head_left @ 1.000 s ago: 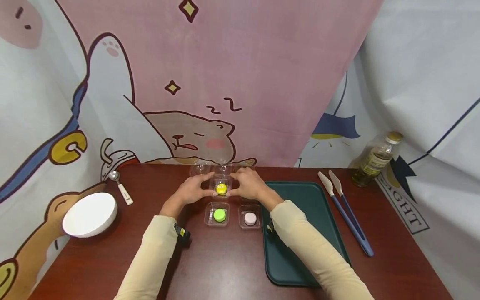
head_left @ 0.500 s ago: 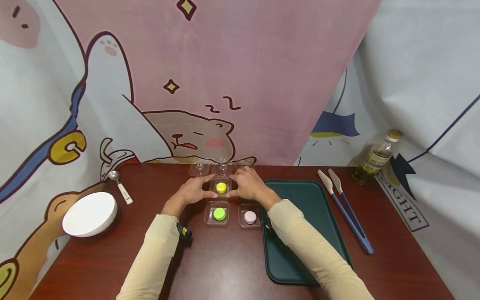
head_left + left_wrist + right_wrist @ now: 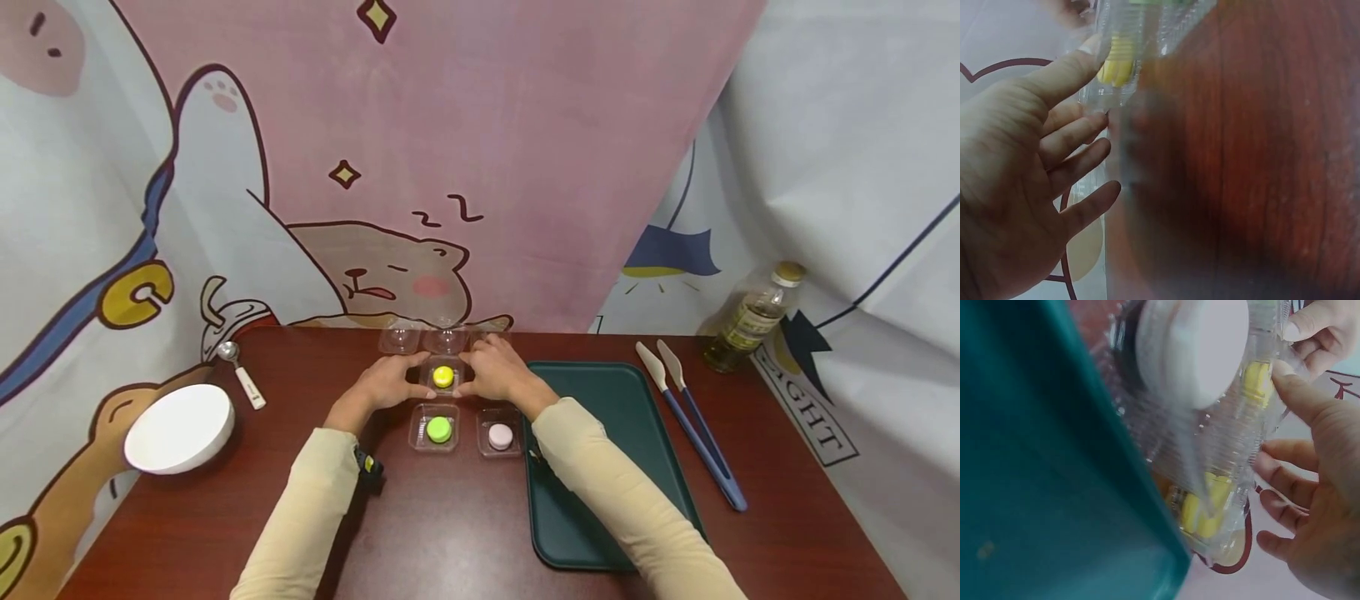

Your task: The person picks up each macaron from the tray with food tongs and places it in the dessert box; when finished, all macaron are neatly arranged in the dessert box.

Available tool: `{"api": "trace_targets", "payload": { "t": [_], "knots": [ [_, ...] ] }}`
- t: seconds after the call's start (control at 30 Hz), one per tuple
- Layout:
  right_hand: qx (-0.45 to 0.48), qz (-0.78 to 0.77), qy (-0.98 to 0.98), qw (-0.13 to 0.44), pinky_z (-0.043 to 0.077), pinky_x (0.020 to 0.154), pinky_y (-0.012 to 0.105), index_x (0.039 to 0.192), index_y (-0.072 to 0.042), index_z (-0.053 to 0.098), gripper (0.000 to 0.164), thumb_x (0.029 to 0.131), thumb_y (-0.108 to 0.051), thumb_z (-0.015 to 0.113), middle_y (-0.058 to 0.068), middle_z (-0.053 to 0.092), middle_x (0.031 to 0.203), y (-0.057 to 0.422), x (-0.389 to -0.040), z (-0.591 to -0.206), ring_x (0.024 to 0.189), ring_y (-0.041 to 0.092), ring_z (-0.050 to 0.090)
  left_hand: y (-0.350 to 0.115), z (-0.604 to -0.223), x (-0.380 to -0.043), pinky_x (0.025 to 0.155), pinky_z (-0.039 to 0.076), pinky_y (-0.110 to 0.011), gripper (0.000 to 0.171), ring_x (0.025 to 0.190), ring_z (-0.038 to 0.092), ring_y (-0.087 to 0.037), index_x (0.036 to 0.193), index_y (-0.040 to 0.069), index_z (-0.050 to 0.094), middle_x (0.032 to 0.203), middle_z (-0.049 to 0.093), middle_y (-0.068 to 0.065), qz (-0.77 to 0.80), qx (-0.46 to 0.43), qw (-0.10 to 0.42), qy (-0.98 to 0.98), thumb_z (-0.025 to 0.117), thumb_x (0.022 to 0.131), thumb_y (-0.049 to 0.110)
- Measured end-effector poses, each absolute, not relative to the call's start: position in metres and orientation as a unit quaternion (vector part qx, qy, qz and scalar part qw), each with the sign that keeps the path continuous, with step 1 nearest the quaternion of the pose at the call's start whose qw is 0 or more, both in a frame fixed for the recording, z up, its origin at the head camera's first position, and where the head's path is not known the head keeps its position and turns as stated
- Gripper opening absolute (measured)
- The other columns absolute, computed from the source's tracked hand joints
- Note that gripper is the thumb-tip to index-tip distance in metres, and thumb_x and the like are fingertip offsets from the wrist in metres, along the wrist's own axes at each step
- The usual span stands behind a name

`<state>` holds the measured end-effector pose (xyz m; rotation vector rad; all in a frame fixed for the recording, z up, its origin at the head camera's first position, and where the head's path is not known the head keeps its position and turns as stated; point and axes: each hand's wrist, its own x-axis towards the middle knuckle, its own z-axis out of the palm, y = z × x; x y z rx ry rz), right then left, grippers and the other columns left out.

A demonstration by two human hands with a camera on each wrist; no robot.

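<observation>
While a cloth backdrop (image 3: 570, 167) printed with a sleeping bear rises behind the far edge, the dark red-brown table (image 3: 420, 525) carries everything here. A white bowl (image 3: 180, 429) stands at the table's left edge, and a scoop (image 3: 250, 387) with a pale handle lies close to the far left corner. At the far right corner stands a glass bottle (image 3: 753, 321) with a yellow cap; blue tongs (image 3: 699, 442) lie between the right edge and a dark green tray (image 3: 630, 408).

Both forearms, in cream sleeves, reach toward the middle of the far edge. The left hand (image 3: 384, 382) pinches the left side of a clear box (image 3: 448, 392) between thumb and forefinger, its other fingers spread. The right hand (image 3: 495, 368) pinches the opposite side likewise, its remaining fingers loosely bent.

Inside that box sits a yellow macaron (image 3: 443, 377). Nearer the person, a second box (image 3: 417, 442) holds a green macaron (image 3: 438, 429), and a third box (image 3: 486, 450), just beside the tray, holds a pale pink macaron (image 3: 500, 436). Clear domed pieces (image 3: 400, 335) line the far edge, partly hidden by the right hand. From the right wrist, another yellow shape (image 3: 1210, 509) shows through clear plastic.
</observation>
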<state>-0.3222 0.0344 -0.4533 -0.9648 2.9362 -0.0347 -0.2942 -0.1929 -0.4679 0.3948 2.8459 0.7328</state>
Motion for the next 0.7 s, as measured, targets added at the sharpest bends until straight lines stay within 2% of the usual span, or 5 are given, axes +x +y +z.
{"api": "trace_targets", "payload": {
  "t": [0.17, 0.47, 0.7],
  "knots": [
    [-0.31, 0.006, 0.95, 0.035, 0.038, 0.114, 0.048, 0.137, -0.017, 0.066, 0.071, 0.082, -0.062, 0.075, 0.008, 0.065, 0.126, 0.0296, -0.3221, -0.4503, 0.124, 0.029, 0.048, -0.1937, -0.4659, -0.2936, 0.11, 0.043, -0.057, 0.078, 0.138, 0.051, -0.037, 0.152, 0.015, 0.049, 0.151, 0.055, -0.01, 0.237, 0.137, 0.088, 0.958, 0.08, 0.086, 0.043],
    [-0.303, -0.006, 0.952, 0.038, 0.037, 0.117, 0.05, 0.141, -0.017, 0.063, 0.074, 0.083, -0.063, 0.075, 0.01, 0.064, 0.132, 0.0327, -0.3195, -0.4545, 0.13, 0.032, 0.047, -0.1929, -0.4704, -0.2898, 0.11, 0.041, -0.061, 0.083, 0.14, 0.048, -0.038, 0.155, 0.017, 0.044, 0.154, 0.052, -0.009, 0.255, 0.117, 0.099, 0.955, 0.079, 0.086, 0.047],
    [-0.301, -0.012, 0.953, 0.036, 0.034, 0.119, 0.049, 0.142, -0.015, 0.061, 0.077, 0.083, -0.062, 0.075, 0.01, 0.064, 0.134, 0.036, -0.3194, -0.4553, 0.135, 0.032, 0.046, -0.1916, -0.4717, -0.289, 0.11, 0.039, -0.065, 0.083, 0.142, 0.047, -0.036, 0.157, 0.02, 0.041, 0.147, 0.059, -0.006, 0.27, 0.111, 0.103, 0.951, 0.077, 0.087, 0.047]
  ]
}}
